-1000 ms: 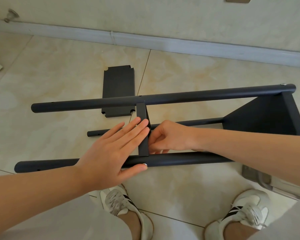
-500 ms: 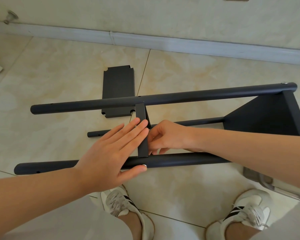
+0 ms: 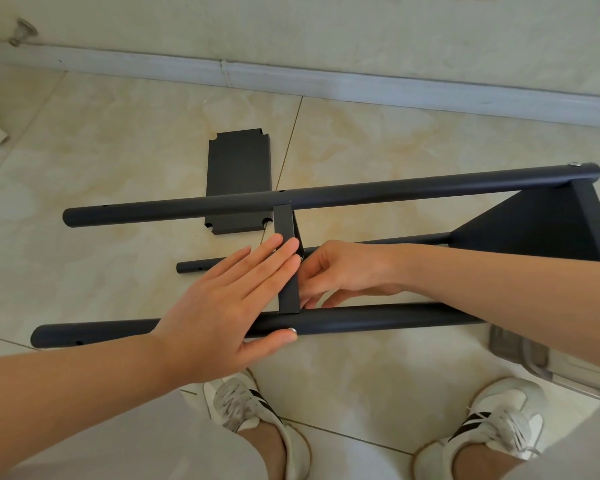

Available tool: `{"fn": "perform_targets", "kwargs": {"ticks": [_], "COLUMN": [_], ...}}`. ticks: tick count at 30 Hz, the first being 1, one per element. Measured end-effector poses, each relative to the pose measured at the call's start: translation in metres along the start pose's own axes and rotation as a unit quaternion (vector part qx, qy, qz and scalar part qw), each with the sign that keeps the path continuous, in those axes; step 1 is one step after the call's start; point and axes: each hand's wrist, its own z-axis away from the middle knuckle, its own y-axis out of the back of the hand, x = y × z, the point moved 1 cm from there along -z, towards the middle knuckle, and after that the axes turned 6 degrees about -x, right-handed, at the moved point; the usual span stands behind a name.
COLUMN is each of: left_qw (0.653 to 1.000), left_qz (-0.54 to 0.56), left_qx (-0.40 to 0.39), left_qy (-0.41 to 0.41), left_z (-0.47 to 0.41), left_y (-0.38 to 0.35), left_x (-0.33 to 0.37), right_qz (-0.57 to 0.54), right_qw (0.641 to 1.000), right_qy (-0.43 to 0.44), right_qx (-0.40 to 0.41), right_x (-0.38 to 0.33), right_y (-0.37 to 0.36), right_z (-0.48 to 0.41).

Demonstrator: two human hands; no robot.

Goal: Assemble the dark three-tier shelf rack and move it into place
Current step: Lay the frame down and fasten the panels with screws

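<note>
The dark rack lies on its side on the tiled floor. Its upper pole (image 3: pixel 378 192) and near pole (image 3: pixel 378 320) run left to right, with a lower pole (image 3: pixel 201 266) behind them. An end shelf (image 3: pixel 541 226) is fixed at the right. A middle shelf (image 3: pixel 286 230) stands edge-on between the poles. My left hand (image 3: pixel 229 306) presses flat, fingers straight, on that shelf's left face. My right hand (image 3: pixel 347 271) is curled against its right side, fingertips pinching a small silvery screw (image 3: pixel 302 259). A loose shelf panel (image 3: pixel 238 178) lies flat beyond the poles.
My two white shoes (image 3: pixel 253 420) (image 3: pixel 492 427) stand just below the near pole. A clear plastic item (image 3: pixel 520 355) lies on the floor at the right. The skirting board (image 3: pixel 326 81) and wall close off the far side. A doorstop (image 3: pixel 21 29) sits top left.
My right hand's fingers have shifted slightly at the shelf's right side. The left hand and the rack have stayed where they were.
</note>
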Motion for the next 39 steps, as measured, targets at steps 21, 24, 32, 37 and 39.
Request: {"fn": "perform_targets", "kwargs": {"ticks": [21,24,32,37,39], "left_qw": [1.000,1.000,1.000,1.000,1.000], "left_qz": [0.009,0.008,0.009,0.005,0.004], "left_qx": [0.001,-0.001,0.000,-0.002,-0.005], "left_qy": [-0.002,-0.001,0.000,0.002,0.002], "left_z": [0.000,0.000,0.000,0.000,0.000], "left_y": [-0.004,-0.004,-0.002,-0.001,-0.001], "left_x": [-0.002,-0.002,-0.001,0.000,0.000], "right_qz": [-0.011,-0.017,0.015,0.026,0.024], "right_qw": [0.995,0.994,0.995,0.994,0.994], "right_qy": [-0.058,-0.057,-0.060,-0.067,-0.070], "right_qx": [-0.086,-0.086,-0.084,-0.077,-0.074], "right_x": [-0.003,-0.001,-0.007,-0.009,-0.008], "right_y": [0.009,0.011,0.009,0.007,0.006], "right_z": [-0.008,-0.008,-0.009,-0.009,-0.010]}}
